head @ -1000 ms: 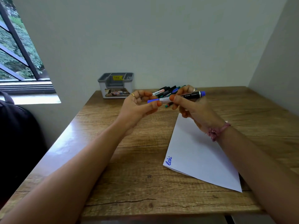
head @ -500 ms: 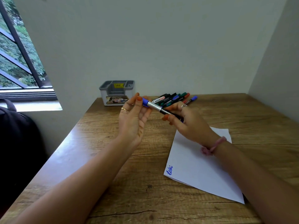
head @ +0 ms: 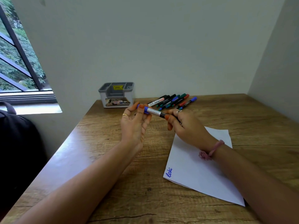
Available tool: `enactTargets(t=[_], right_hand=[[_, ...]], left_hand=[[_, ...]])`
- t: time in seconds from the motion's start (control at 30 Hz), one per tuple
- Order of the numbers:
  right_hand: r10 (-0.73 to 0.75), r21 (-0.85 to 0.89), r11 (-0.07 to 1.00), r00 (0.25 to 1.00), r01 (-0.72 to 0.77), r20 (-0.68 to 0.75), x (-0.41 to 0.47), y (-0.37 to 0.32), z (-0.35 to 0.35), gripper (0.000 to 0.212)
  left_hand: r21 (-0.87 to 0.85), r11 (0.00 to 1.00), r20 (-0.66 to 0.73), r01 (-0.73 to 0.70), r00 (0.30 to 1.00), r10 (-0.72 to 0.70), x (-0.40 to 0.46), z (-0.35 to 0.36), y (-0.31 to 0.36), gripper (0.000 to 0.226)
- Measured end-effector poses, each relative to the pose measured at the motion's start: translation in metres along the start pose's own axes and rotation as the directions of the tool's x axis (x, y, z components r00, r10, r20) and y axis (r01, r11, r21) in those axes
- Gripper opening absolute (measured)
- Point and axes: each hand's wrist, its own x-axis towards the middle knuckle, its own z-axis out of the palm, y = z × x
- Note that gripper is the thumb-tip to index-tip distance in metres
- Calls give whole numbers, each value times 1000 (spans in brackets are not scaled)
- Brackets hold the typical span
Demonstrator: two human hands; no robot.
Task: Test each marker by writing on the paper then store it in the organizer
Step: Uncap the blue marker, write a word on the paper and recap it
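Both hands up above the brown wood-grain table (head: 100,159), sharing one marker.

Blue-capped marker with a silver and black barrel (head: 153,112): held roughly level in the air, cap end to the left, barrel end to the right. It sits above the table's middle, clear of the surface.

Left hand (head: 135,125): palm turned toward the person, fingers curled upward, fingertips pinching the blue cap end. Gold ring on one finger.

Right hand (head: 186,125): fingers wrapped round the black barrel end, thumb on top. Silver ring on a finger, pink braided band on the wrist. This hand hangs over the upper edge of the white sheet of paper (head: 199,173).

Paper lies flat on the table, right of centre, turned at an angle. Short blue handwritten scribble near its lower left corner (head: 169,172).

Grey and white plastic desk organizer with several compartments (head: 116,95): stands at the back of the table against the pale wall, left of centre. Yellow price sticker inside, printed label on the front. No markers visible in it.

Loose pile of markers with black, blue, green and red caps (head: 172,101): lies on the table just right of the organizer, near the wall, well apart from the paper.

Far left: window with dark bars (head: 19,59), greenery behind it. Below that, a dark bag (head: 17,143) beside the table edge.
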Motion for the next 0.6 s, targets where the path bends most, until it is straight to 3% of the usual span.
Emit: enactTargets(t=[0.33,0.47,0.6], right_hand=[[61,131,989,998,-64,22,1,-2,5,20],[113,291,950,993,-112,16,4,-3,9,23],[49,221,973,996,-66,79,3,1,4,20]], left_hand=[[24,999,32,48,998,-48,0,1,0,24],[162,986,150,49,986,-74,-3,5,1,52],[299,954,174,-5,983,-50,-3,2,4,62]])
